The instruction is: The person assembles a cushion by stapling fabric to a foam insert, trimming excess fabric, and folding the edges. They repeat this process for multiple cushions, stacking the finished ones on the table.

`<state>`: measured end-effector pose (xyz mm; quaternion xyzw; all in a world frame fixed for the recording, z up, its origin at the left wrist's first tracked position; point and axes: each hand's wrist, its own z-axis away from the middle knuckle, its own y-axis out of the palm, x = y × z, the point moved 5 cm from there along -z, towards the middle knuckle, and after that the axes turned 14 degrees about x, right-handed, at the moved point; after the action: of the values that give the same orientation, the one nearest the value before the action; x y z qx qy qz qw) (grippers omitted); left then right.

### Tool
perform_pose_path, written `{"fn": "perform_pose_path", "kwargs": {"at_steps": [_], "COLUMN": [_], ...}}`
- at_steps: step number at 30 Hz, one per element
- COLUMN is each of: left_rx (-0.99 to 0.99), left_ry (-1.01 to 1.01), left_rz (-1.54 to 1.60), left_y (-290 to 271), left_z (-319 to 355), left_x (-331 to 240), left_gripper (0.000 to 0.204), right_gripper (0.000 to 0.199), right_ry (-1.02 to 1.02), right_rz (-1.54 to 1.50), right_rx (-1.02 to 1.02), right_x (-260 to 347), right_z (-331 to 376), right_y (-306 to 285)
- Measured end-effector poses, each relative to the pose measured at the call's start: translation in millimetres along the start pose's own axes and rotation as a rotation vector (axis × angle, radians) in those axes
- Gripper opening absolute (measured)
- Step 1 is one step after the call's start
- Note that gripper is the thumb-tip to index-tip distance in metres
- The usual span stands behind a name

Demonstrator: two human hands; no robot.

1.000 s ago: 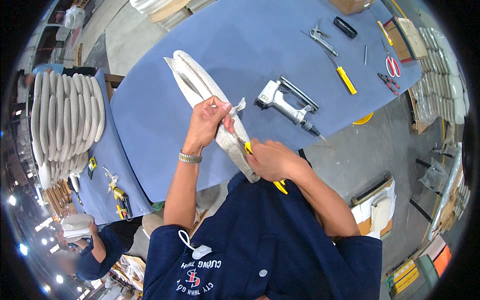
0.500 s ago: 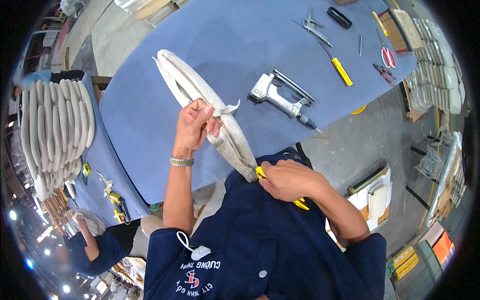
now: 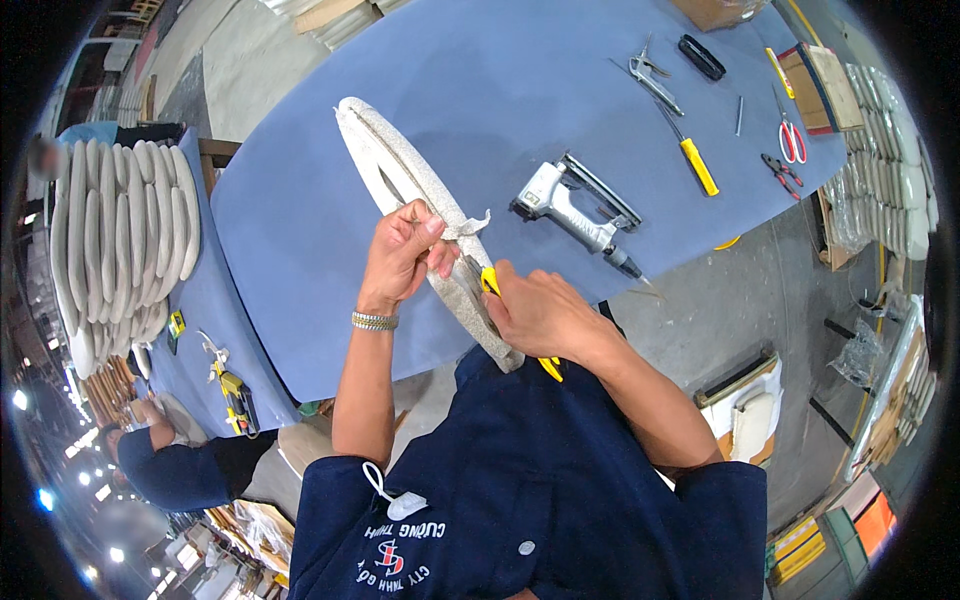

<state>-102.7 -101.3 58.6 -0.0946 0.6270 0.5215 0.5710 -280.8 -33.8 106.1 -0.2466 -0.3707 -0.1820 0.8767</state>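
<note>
As the blue bench (image 3: 290,260) lies below, the pale cushion (image 3: 462,302) slants over its near edge. Cutting or pulling at it seems in hand; the next move needs steadiness. The left hand (image 3: 400,252), thumb upward, pinches its side; the right hand (image 3: 545,318), knuckles upward, grips a yellow-handled tool (image 3: 490,280).
</note>
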Motion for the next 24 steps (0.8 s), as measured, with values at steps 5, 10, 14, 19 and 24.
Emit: {"fn": "perform_pose_path", "kwargs": {"at_steps": [5,10,14,19,24], "left_rx": [0.029,0.032,0.057,0.157,-0.098], "left_ry": [-0.003,0.029,0.040,0.064,0.026], "left_rz": [-0.023,0.137,-0.034,-0.315,-0.349], "left_y": [2.3,-5.5,21.9,61.1,52.5], "left_z": [-1.7,-0.8,0.6,0.0,-10.6], "left_x": [-2.3,-7.4,-29.0,-47.1,-17.9], "left_gripper": [0.020,0.022,0.025,0.018,0.016], "right_gripper": [0.034,0.035,0.036,0.037,0.036], "right_ry": [0.009,0.013,0.010,0.081,0.067], "right_rz": [0.057,0.087,0.070,0.016,0.023], "right_rx": [0.071,0.166,0.223,0.296,0.283], "right_x": [0.7,2.1,-3.4,-10.1,-12.9], "right_z": [-8.7,8.2,27.5,47.0,50.4], "right_y": [-2.3,1.6,9.6,15.0,22.9]}}
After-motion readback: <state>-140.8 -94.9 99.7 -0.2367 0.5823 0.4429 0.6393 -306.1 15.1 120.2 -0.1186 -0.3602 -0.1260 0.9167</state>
